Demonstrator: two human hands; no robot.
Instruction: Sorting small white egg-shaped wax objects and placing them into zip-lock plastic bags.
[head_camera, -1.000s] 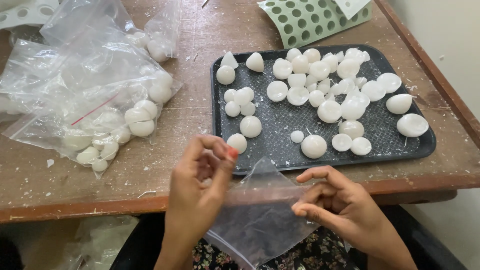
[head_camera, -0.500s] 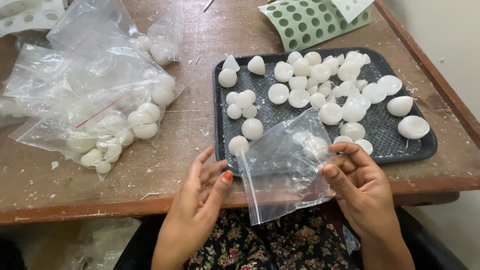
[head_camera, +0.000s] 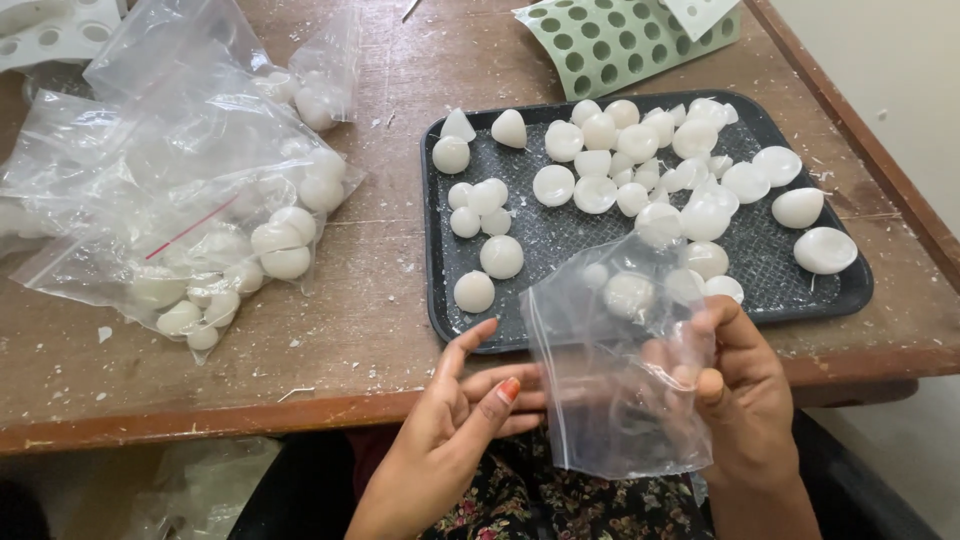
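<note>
Hands have lifted since a moment ago: right hand (head_camera: 745, 400) now pinches the empty clear bag (head_camera: 620, 370) upright over the counter (head_camera: 380, 300) edge before the black tray (head_camera: 445, 300), left hand (head_camera: 455, 420) fingers loose at its side, holding nothing.

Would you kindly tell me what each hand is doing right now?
Left hand: open, fingertips touching the clear plastic bag.
Right hand: closed on the bag's right edge.

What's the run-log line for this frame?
right hand: holds clear bag | left hand: at bag edge | black tray: white pieces | table
</note>
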